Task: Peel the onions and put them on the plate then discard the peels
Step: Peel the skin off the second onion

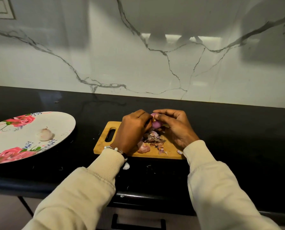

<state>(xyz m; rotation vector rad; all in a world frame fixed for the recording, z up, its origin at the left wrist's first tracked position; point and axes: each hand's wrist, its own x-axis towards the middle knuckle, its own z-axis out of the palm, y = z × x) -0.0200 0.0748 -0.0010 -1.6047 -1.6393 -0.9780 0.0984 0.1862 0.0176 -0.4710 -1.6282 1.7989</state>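
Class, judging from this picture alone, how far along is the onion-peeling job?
Done: one pale peeled onion lies on the floral round plate. In hand: the left hand and right hand hold a purple onion over the wooden cutting board. Left: plating that onion and discarding the papery peels heaped on the board.

A home kitchen, as far as I can see.

I'm looking at a glossy black worktop (221, 130) against a white marble-veined backsplash (155, 63), with a wooden chopping board (103, 143), a rose-patterned plate (60, 120) and a drawer handle (138, 224) below the edge.
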